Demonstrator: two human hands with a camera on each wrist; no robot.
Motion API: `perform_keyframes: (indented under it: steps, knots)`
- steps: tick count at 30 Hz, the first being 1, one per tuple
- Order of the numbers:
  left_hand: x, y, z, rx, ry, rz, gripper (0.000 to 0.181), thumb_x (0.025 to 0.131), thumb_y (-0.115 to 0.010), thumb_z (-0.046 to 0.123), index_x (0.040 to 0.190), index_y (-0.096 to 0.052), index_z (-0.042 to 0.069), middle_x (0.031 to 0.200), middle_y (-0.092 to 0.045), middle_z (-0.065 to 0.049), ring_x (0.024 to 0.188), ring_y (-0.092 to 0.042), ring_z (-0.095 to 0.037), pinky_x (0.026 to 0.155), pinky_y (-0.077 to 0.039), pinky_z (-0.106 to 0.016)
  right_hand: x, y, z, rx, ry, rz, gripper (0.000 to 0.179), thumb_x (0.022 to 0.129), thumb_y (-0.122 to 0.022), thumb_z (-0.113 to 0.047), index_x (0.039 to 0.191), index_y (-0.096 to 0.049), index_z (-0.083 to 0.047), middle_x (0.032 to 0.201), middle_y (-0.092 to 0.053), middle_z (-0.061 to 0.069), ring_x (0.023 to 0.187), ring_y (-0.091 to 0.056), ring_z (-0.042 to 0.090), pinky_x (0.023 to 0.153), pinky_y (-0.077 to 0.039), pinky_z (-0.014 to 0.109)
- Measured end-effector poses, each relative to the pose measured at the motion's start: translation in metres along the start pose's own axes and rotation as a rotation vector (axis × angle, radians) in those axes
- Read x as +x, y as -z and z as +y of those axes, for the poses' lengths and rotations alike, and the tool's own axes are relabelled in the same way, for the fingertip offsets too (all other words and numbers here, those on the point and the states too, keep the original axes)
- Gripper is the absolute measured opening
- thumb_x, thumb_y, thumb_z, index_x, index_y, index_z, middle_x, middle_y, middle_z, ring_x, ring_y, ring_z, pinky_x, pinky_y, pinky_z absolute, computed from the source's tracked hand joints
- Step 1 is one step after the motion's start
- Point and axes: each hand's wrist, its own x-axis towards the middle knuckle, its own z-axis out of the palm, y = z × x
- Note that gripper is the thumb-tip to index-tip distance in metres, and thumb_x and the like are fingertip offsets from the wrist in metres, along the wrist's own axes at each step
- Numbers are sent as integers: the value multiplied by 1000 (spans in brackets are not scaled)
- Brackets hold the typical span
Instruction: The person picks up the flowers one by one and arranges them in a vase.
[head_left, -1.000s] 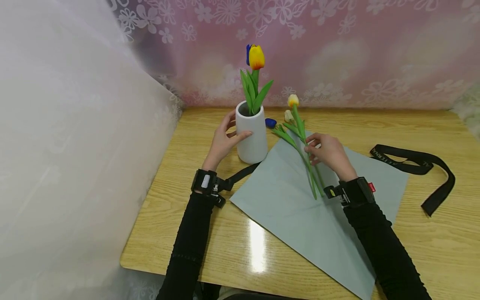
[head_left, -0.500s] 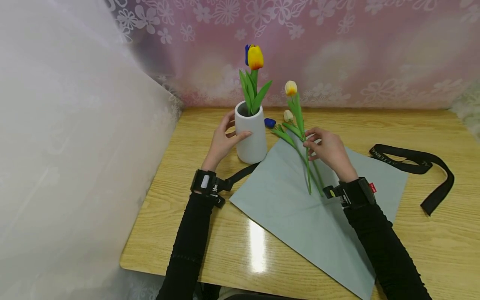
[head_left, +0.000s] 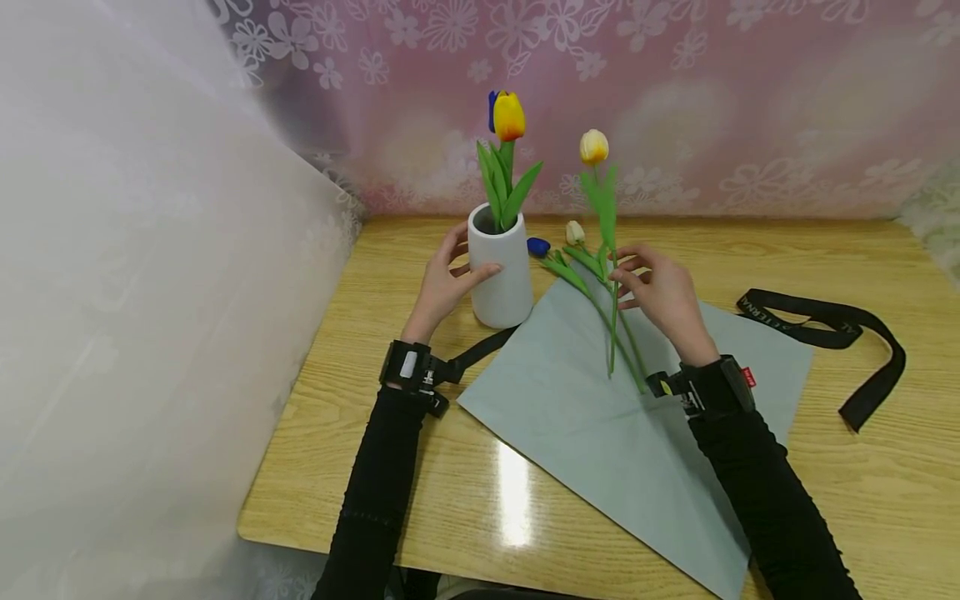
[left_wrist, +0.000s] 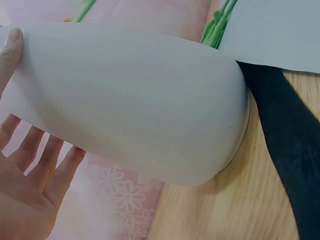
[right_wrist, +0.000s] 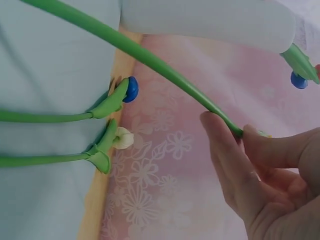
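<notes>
One yellow-and-white tulip (head_left: pixel 608 218), right of the white vase (head_left: pixel 502 279), is higher than before, lifted above the blue tulip (right_wrist: pixel 103 105) and cream tulip (right_wrist: pixel 101 154). The right hand (head_left: pixel 662 292) pinches its stem (right_wrist: pixel 150 60); the left hand (head_left: pixel 442 287) holds the vase.

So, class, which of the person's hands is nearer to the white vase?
Left. The left hand holds the white vase by its side; the right hand is apart from it, to its right, pinching a tulip stem.

Left hand (head_left: pixel 442 285) gripping, thumb (left_wrist: pixel 11 52) apart from fingers (left_wrist: pixel 64 175). Right hand (head_left: pixel 662 292) pinching, raised. Both arms (head_left: pixel 381 479) extended forward.
</notes>
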Motion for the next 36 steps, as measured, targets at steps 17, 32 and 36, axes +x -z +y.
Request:
perform_keyframes:
  steps: [17,32,36]
  knots:
    - [-2,0,2,-3,4,1,70,92,-76,14,153,-42,11,151,-47,-10,134,-48,-28,108,-47,-46,-2,7,-19,169,159,281,32,98,-64,-3,130,-61,0,106,-65,19,73,-64,-2,63,-56,13]
    - [-3,-1,4,-4,11,4,69,91,-77,14,152,-43,12,149,-49,-8,133,-49,-28,108,-47,-45,9,17,-72,306,353,424,30,96,-67,-5,126,-69,-7,102,-68,-2,78,-69,10,68,-59,20]
    - [2,-1,-7,-8,7,6,71,91,-77,13,153,-42,14,150,-48,-8,134,-48,-27,108,-47,-46,13,16,-89,353,393,438,29,97,-67,-5,126,-68,-4,101,-68,-2,78,-69,12,69,-59,22]
